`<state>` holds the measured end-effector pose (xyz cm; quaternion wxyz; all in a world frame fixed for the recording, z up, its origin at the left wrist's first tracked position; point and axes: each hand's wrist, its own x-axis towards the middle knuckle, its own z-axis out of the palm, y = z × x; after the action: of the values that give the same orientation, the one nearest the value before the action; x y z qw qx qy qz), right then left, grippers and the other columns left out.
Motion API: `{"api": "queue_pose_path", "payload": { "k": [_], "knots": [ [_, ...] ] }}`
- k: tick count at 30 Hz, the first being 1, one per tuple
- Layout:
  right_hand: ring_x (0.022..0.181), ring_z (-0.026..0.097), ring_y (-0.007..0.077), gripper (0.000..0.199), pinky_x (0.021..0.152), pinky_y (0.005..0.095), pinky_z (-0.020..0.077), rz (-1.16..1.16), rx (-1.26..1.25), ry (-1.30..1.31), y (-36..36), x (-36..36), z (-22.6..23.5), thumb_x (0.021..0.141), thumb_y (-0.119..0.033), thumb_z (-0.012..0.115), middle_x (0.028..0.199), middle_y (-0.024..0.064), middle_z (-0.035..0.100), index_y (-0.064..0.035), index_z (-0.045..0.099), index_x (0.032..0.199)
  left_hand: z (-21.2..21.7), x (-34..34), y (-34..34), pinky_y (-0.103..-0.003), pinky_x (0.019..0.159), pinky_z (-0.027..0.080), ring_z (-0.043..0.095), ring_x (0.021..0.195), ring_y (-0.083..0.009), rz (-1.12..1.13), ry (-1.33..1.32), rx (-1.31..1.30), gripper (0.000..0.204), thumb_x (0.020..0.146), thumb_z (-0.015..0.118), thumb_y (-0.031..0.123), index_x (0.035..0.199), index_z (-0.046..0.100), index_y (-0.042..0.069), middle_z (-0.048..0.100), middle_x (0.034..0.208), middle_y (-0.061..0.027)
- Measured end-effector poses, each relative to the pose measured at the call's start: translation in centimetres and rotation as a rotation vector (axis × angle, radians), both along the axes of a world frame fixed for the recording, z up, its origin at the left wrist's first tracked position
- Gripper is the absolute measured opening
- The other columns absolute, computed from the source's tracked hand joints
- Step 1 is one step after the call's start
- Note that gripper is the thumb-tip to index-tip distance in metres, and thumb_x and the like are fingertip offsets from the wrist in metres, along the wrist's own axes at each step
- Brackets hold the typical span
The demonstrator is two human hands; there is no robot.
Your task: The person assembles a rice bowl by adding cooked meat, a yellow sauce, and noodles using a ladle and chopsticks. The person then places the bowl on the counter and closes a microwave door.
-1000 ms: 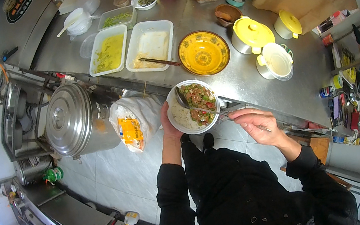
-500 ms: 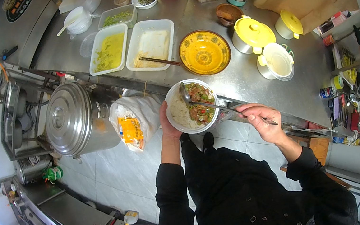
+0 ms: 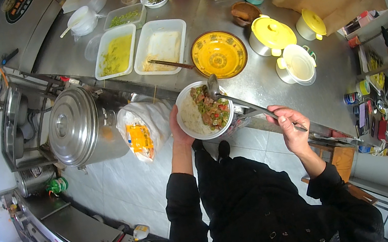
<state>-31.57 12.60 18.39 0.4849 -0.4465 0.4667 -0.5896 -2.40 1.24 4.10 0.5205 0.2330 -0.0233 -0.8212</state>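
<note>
My left hand (image 3: 179,129) is wrapped around the left side of a white round bowl (image 3: 205,137), holding it up in front of the counter's near edge. White rice (image 3: 191,116) fills the bowl's left part, and a chopped meat and pepper topping (image 3: 212,111) with red and green bits covers the right. A long-handled metal ladle (image 3: 248,104) is gripped near its handle end by my right hand (image 3: 293,128), fingers closed. Its head is over the bowl's far rim; whether it touches the rim cannot be made out. Just beyond stands a yellow patterned bowl (image 3: 219,54).
On the steel counter (image 3: 259,81) stand a tub of yellow-green liquid (image 3: 116,54), a nearly emptied white tub (image 3: 163,33) with a utensil across it, and yellow-lidded pots (image 3: 273,34). A big lidded steel pot (image 3: 73,126) and a white sack (image 3: 145,122) are at left.
The ladle's head has moved right and away from me, from above the rice to the bowl's far rim. My right hand has shifted a little right. My left hand still holds the bowl.
</note>
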Motion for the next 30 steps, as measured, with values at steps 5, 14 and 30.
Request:
{"api": "queue_pose_path", "payload": {
  "k": [5, 14, 30],
  "knots": [
    [0.112, 0.067, 0.0327, 0.022, 0.099, 0.0461, 0.0575, 0.007, 0.100, -0.106, 0.8, 0.0, -0.3, 0.101, -0.014, 0.064, 0.125, 0.0251, 0.064, 0.0057, 0.066, 0.111, 0.8, -0.7, -0.4, -0.043, 0.114, 0.041, 0.053, 0.134, -0.0300, 0.011, 0.009, -0.059, 0.063, 0.101, 0.044, 0.047, 0.145, 0.049, 0.003, 0.055, 0.145, -0.0147],
    [0.108, 0.069, 0.0339, 0.023, 0.097, 0.0452, 0.0582, 0.031, 0.178, -0.131, 2.3, 0.5, -0.6, 0.100, -0.013, 0.064, 0.124, 0.0256, 0.065, 0.0064, 0.066, 0.112, 0.6, -0.7, -0.2, -0.043, 0.111, 0.043, 0.055, 0.131, -0.0295, 0.023, -0.018, -0.059, 0.062, 0.102, 0.043, 0.048, 0.144, 0.050, 0.004, 0.057, 0.143, -0.0134],
    [0.111, 0.068, 0.0346, 0.022, 0.096, 0.0459, 0.0593, -0.026, 0.189, -0.153, 3.2, -2.2, -0.1, 0.101, -0.010, 0.061, 0.123, 0.0268, 0.065, 0.0086, 0.064, 0.111, 0.5, -1.4, -0.1, -0.042, 0.109, 0.045, 0.058, 0.127, -0.0297, 0.086, 0.005, -0.039, 0.061, 0.102, 0.042, 0.048, 0.142, 0.053, 0.003, 0.060, 0.140, -0.0137]
  ]
}}
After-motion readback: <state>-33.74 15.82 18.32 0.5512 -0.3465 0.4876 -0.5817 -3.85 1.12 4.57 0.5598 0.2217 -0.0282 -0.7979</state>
